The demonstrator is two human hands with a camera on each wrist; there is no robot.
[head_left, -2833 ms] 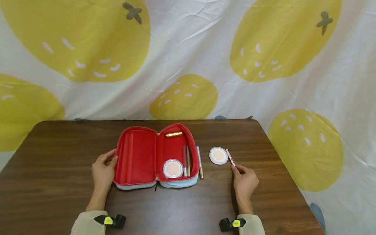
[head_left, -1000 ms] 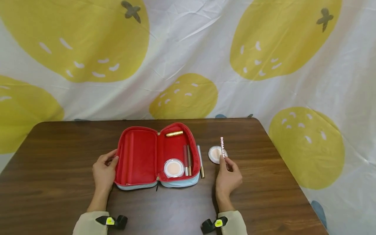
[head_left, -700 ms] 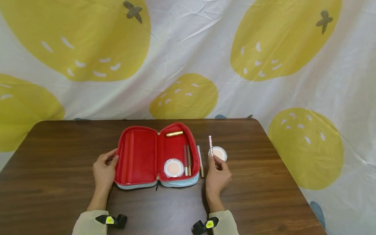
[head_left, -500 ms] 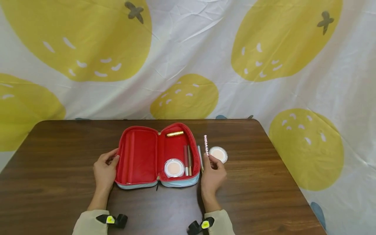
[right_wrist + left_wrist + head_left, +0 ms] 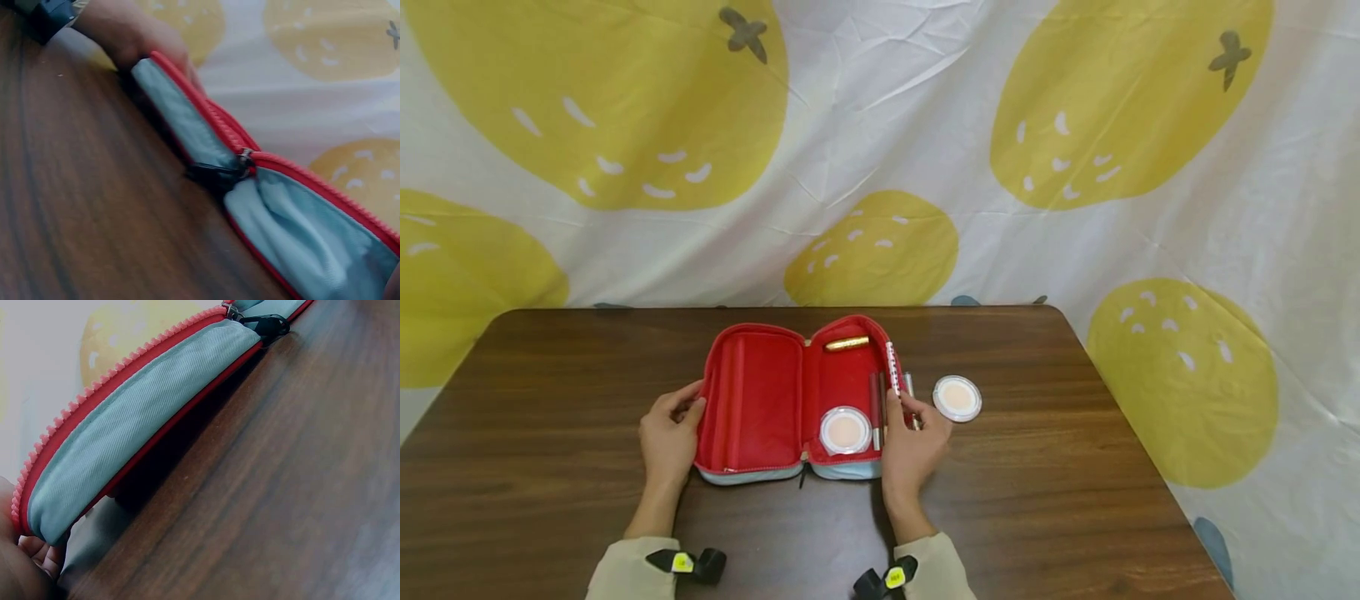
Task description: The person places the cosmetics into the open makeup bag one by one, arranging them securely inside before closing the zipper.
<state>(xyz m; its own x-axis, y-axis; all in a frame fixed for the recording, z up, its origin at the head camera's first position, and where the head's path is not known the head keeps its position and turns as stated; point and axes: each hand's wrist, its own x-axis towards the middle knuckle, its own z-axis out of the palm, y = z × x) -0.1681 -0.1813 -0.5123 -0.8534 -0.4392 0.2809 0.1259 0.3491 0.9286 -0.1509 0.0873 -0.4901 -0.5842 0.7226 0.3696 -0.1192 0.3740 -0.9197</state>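
Observation:
A makeup bag [image 5: 767, 400] with red lining and a pale blue outside lies unzipped and spread flat. At its left edge my left hand [image 5: 668, 437] grips the rim, its thumb on top; in the left wrist view fingers [image 5: 50, 559] curl under the blue side. My right hand [image 5: 913, 446] pinches a slim white-and-pink patterned stick [image 5: 892, 367] over the bag's right wall. Inside the right half are a round powder compact [image 5: 845, 431], a gold tube [image 5: 847, 342] and slim dark-and-metallic sticks [image 5: 876, 408], partly hidden by the right hand.
Right of the bag a silver-and-gold tube [image 5: 910, 384] lies on the table, partly behind the right hand. Another round compact [image 5: 957, 398] is farther right on the brown wooden table [image 5: 1060, 500]. A fruit-print cloth [image 5: 880, 150] hangs behind the table's far edge.
My right hand has picked the patterned stick up beside the right compact and carried it left, now over the bag's right edge. The left hand keeps its grip on the bag.

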